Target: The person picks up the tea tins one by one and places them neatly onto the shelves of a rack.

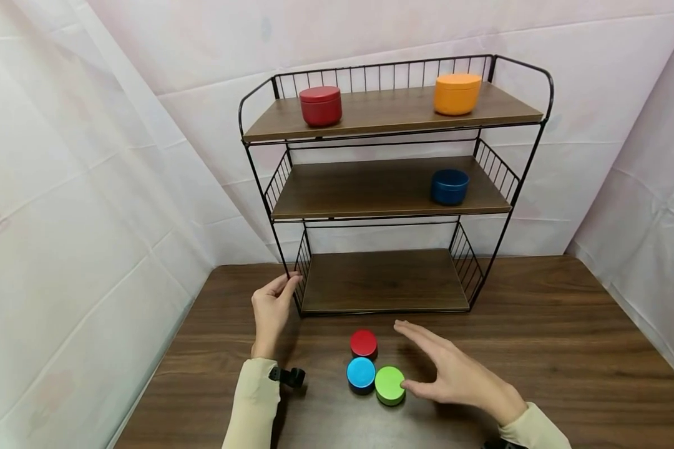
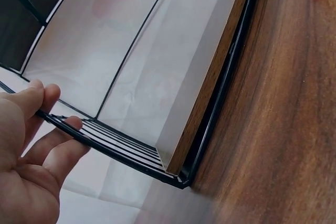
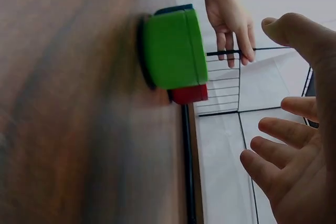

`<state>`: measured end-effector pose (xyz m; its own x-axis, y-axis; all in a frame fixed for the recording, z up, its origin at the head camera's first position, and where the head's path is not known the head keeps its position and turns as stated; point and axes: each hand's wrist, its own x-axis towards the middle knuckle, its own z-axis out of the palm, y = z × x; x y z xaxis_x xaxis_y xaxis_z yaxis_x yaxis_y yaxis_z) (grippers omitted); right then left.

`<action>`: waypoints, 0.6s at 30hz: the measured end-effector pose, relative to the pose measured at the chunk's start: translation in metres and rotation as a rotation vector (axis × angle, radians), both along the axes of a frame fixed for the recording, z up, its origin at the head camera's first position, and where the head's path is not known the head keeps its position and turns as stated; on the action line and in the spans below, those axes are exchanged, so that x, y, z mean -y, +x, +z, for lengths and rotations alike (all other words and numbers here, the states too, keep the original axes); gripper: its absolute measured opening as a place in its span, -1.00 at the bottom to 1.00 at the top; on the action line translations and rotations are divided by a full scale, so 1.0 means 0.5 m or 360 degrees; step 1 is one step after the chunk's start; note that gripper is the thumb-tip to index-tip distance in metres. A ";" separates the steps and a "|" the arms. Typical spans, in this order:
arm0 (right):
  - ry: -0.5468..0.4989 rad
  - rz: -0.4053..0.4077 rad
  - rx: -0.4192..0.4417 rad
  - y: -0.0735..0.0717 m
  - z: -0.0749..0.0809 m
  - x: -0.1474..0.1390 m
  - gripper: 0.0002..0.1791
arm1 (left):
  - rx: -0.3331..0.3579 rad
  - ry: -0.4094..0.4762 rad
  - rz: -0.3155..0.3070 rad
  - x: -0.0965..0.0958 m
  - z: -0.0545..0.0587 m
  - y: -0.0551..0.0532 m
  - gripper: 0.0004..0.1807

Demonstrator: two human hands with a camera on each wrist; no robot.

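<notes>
My left hand (image 1: 271, 308) pinches the front left post of a black wire shelf rack (image 2: 123, 157), low down beside the bottom board (image 1: 384, 280). Thumb and fingers wrap the thin rod in the left wrist view. My right hand (image 1: 455, 371) hovers over the table with fingers spread and nothing in it. Its thumb is right by a round lime-green tin (image 1: 390, 385). A light blue tin (image 1: 361, 373) stands against the green one, and a small red tin (image 1: 364, 343) is just behind. In the right wrist view the green tin (image 3: 176, 51) largely hides the other two.
On the rack's top board stand a dark red tin (image 1: 321, 106) at left and an orange tin (image 1: 457, 94) at right. A dark blue tin (image 1: 449, 186) sits on the middle board's right side. White cloth (image 1: 118, 187) hangs behind and beside the wooden table (image 1: 567, 337).
</notes>
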<state>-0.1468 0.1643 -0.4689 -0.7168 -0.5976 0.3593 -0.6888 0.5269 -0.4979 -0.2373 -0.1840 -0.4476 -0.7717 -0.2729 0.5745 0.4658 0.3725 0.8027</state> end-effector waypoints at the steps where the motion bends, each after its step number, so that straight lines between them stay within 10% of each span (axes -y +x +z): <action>1: 0.0003 0.0011 -0.0010 0.002 -0.004 0.001 0.01 | 0.0004 -0.0002 0.0001 0.000 0.000 0.000 -0.88; 18: 0.0054 0.0150 0.0144 0.014 -0.047 0.019 -0.12 | 0.0034 -0.0022 0.0028 -0.001 0.003 0.003 -0.90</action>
<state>-0.1396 0.1547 -0.4922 -0.6853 -0.6746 0.2742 -0.6893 0.4795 -0.5431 -0.2357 -0.1833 -0.4460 -0.7792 -0.2785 0.5616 0.4418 0.3916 0.8071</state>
